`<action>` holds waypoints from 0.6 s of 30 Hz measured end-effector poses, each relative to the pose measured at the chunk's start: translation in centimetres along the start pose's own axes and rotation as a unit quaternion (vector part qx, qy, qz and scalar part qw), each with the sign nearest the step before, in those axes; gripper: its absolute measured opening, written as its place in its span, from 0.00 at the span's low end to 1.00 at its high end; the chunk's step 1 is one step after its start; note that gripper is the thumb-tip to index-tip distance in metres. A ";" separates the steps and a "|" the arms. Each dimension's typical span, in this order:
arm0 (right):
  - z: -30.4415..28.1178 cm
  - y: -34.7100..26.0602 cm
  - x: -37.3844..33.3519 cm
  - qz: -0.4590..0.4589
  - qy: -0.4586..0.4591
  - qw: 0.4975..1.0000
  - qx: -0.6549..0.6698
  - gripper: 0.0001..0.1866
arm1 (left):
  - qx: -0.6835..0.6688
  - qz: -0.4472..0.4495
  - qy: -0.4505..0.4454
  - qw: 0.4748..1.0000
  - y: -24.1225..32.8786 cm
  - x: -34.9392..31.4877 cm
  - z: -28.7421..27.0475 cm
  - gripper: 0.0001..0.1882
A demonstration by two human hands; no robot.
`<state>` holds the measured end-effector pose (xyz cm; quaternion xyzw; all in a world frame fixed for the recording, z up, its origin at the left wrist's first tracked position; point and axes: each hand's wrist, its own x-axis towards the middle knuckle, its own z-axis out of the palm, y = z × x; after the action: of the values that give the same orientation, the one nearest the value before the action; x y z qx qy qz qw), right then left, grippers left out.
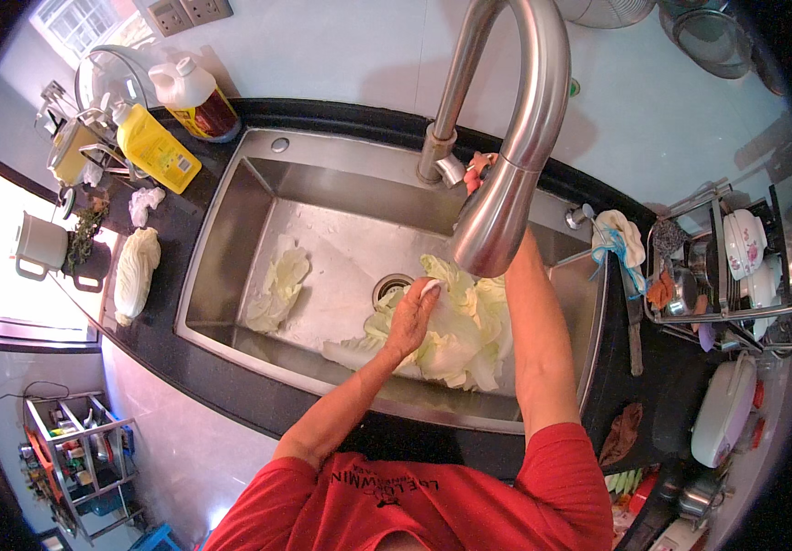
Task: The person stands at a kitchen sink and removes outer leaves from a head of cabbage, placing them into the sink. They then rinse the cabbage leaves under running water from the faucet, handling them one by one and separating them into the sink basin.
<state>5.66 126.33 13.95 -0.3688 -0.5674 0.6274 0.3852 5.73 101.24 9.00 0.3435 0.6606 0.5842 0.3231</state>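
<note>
My left hand [410, 320] is closed on a small white piece of cabbage [430, 286], above the leaves in the sink. Reaching behind the faucet [497, 239], my right hand [479, 172] has its fingers curled at the faucet handle [451, 169]; the spray head hides most of that hand. Loose pale green cabbage leaves [460, 344] lie heaped at the right of the steel sink [322, 220], under and around my left hand. More leaves [278, 286] lie apart at the sink's left. The drain [390, 289] shows beside my left hand.
A whole napa cabbage [137, 275] lies on the black counter left of the sink. Behind it stand a yellow bottle [157, 147] and a large jug [196, 101]. To the right are a knife [634, 344], cloths [618, 237] and a dish rack [726, 317].
</note>
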 end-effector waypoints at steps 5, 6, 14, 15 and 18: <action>0.8 -0.9 -1.1 0.016 0.016 1.000 0.019 0.16 | 0.029 -0.016 0.008 0.999 0.5 0.8 -0.1 0.10; 0.9 -1.1 -1.4 0.021 0.017 0.999 0.034 0.16 | 0.021 -0.016 0.004 1.000 0.6 0.9 0.1 0.10; -0.1 1.1 0.1 -0.019 0.003 0.999 0.035 0.16 | 0.021 -0.007 -0.021 1.000 1.4 0.0 0.5 0.11; 0.2 0.6 -0.2 -0.015 -0.003 0.999 0.046 0.16 | 0.016 -0.006 -0.020 1.000 0.6 -0.2 0.7 0.11; 0.8 -1.2 -1.5 0.001 -0.005 0.998 0.068 0.15 | 0.014 -0.044 -0.037 0.998 0.8 -0.9 0.7 0.11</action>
<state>5.64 124.74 15.21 -0.3388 -0.5249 0.6668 0.4062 6.87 100.91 9.74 0.3401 0.6705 0.5474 0.3675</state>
